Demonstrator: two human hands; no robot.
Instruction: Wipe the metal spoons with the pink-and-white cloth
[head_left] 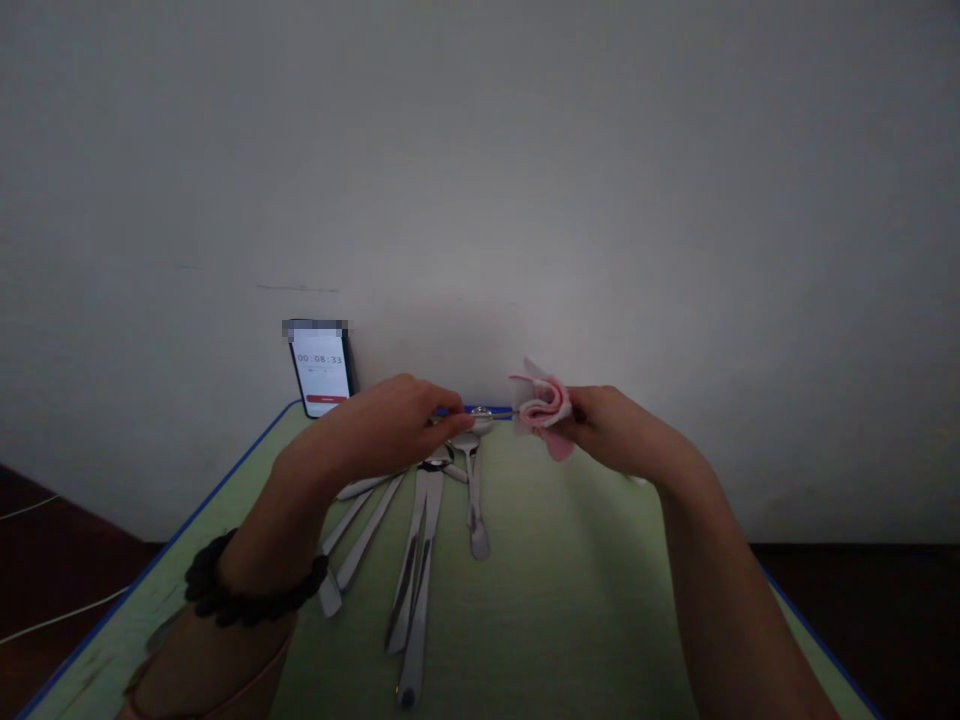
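Observation:
My left hand (405, 425) pinches the bowl end of a metal spoon (484, 420) between thumb and fingers, above the far part of the table. The spoon's thin handle runs right into a folded pink and white cloth (546, 402). My right hand (607, 425) is closed on that cloth; its fingertips are mostly hidden behind the folds. Below my left hand lie a smaller spoon (474, 490) and two long-handled pieces of cutlery (417, 590), their far ends partly covered. More metal handles (367, 540) fan out beside my left wrist.
A phone (321, 370) showing a running timer leans on the pale wall (480, 200) at the back left. The light green table (540, 600) has a blue edge and meets the wall. White cables (64, 615) lie on the dark floor at left.

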